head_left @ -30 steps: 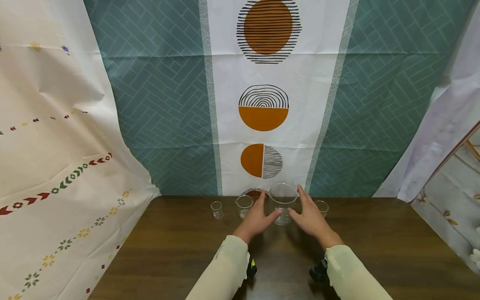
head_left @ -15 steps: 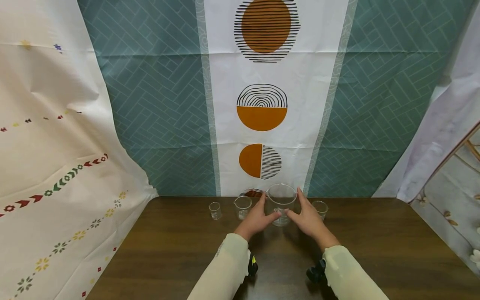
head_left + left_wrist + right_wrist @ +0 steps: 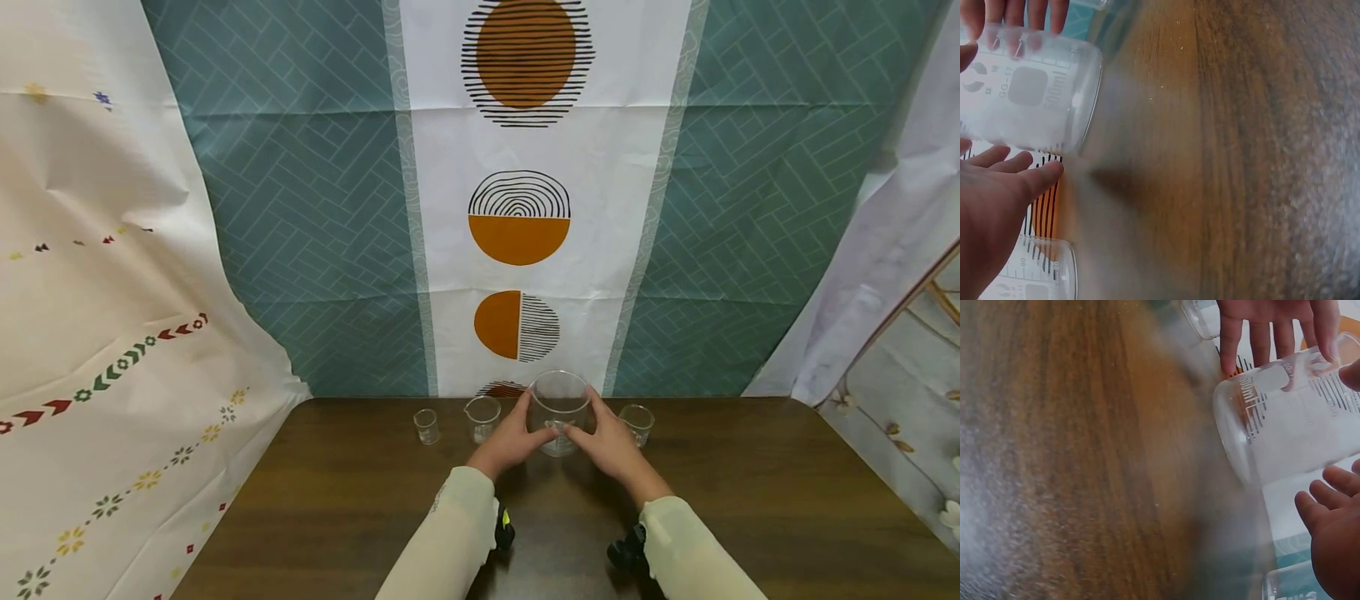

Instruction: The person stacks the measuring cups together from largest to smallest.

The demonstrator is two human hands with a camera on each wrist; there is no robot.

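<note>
A large clear glass beaker (image 3: 558,407) with white printed markings stands upright at the back of the table in the head view. My left hand (image 3: 513,439) holds its left side, and my right hand (image 3: 604,438) holds its right side. Both thumbs lie across the front of the glass, close to each other, while the fingers reach round toward the back. In the left wrist view, several fingers show through the beaker wall (image 3: 1004,112). The right wrist view has the beaker (image 3: 1297,419) between both hands, with its base toward the tabletop.
Two smaller beakers, a tiny one (image 3: 427,427) and a medium one (image 3: 482,419), stand to the left. Another small beaker (image 3: 637,425) is just right of my right hand. The brown wooden table (image 3: 337,517) ends at a patterned curtain (image 3: 337,250) behind.
Both hands have closed in on the large beaker, with the right hand moving left toward it and the thumbs coming onto its front. The head view has shifted slightly.
</note>
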